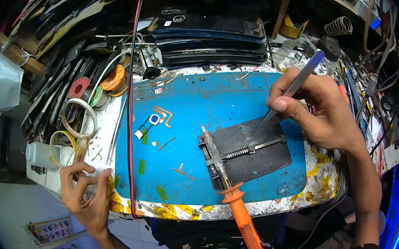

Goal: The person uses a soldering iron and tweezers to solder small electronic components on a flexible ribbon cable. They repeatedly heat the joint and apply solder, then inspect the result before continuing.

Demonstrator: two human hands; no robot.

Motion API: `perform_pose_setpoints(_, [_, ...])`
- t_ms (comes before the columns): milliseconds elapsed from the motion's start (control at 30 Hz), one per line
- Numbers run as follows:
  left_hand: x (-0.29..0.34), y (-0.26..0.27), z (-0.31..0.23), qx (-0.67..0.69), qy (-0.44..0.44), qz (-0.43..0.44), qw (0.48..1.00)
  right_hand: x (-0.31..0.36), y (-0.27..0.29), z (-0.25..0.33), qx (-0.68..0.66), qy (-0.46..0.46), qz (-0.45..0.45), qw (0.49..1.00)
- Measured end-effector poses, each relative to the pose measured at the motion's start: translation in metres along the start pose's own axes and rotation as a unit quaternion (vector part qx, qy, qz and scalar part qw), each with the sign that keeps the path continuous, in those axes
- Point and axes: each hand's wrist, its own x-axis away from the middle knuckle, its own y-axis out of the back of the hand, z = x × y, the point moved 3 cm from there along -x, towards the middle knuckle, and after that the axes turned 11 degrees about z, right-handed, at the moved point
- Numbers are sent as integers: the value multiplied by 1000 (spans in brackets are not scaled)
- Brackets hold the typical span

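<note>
My right hand grips a pair of grey metal tweezers, their tips pointing down at the black board holder. Whether the tips touch its plate, or hold anything, I cannot tell. Across the holder's left side lies a soldering iron, its orange handle hanging past the table edge toward me. My left hand hovers at the table's left front edge, fingers loosely curled, thumb apart and nothing visible between them. On the blue mat lie copper-coloured flex cables, one beside a small button part.
A red and black cable runs down across the mat's left side. Tape rolls and a pile of dark phone parts stand left. Stacked dark panels rise behind the mat. Tools and wires crowd the right.
</note>
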Motion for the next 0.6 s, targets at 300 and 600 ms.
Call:
perform_pose_setpoints(300, [1,-25,-28,56,-7,-28,998,-5,-8,-3,40,-4,12,999])
perform_pose_setpoints(600, [10,-29,-17,90,30,-65,993,-8,-12,-7,35,5,2,999])
